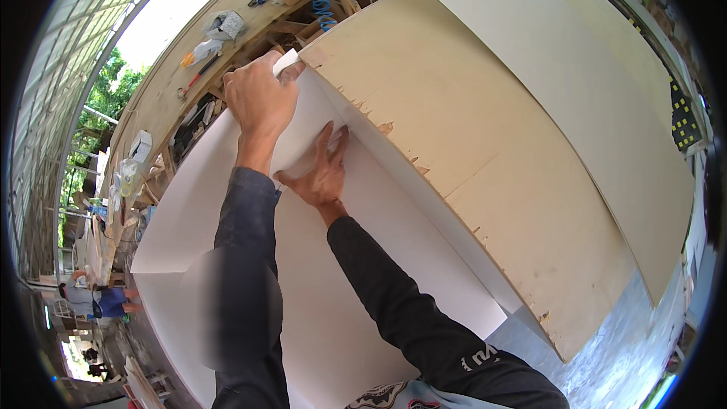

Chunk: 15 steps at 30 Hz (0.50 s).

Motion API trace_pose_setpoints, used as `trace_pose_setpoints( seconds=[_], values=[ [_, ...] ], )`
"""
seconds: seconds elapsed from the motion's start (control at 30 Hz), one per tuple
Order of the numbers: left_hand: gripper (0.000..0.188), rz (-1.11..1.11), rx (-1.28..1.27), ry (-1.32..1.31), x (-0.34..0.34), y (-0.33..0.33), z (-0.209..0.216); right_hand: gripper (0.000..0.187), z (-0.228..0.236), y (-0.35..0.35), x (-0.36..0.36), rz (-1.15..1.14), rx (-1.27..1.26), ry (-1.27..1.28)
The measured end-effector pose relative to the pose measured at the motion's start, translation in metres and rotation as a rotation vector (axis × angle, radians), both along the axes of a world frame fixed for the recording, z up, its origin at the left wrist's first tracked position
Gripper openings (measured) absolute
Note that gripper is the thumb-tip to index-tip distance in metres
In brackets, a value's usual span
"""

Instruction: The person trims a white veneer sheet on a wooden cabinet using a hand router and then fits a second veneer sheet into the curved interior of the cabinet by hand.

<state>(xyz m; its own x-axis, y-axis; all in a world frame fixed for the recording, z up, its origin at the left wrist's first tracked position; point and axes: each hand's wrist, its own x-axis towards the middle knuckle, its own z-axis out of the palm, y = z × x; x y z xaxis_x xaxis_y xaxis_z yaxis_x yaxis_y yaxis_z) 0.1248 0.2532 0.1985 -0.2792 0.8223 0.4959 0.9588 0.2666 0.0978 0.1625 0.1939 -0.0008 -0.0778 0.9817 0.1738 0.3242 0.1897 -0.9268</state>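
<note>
My left hand (pixel 261 98) is closed around the upper corner of a white panel (pixel 286 63), where it meets a plywood board (pixel 454 144). Lower down, my right hand (pixel 322 176) lies with its fingers spread against the white inner face near that same corner. The large white sheet (pixel 326 295) forms the inside of a box-like piece in front of me. Along its near edge the plywood has splintered, torn spots. Whether my right palm presses fully on the surface is hidden.
A pale sheet (pixel 575 83) overlaps the plywood at the right. Beyond the left hand runs a wooden workbench (pixel 163 117) with tools, bags and a coiled blue hose (pixel 323 11). Another person (pixel 106 299) stands far off at the left.
</note>
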Motion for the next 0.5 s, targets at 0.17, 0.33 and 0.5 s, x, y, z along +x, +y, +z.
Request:
trace_pose_setpoints(
  seconds=[0.17, 0.33, 0.5],
  values=[
    [0.033, -0.067, -0.035, -0.04, -0.005, 0.002, 0.014, 0.151, 0.003, 0.001, 0.002, 0.03, 0.01, -0.023],
    [0.04, -0.071, -0.026, -0.039, -0.006, 0.0, 0.01, 0.151, 0.0, 0.0, -0.002, 0.015, 0.064, -0.024],
    [0.036, -0.046, -0.017, 0.002, -0.002, -0.001, 0.006, 0.151, -0.007, -0.001, -0.006, -0.031, 0.145, -0.02]
  ],
)
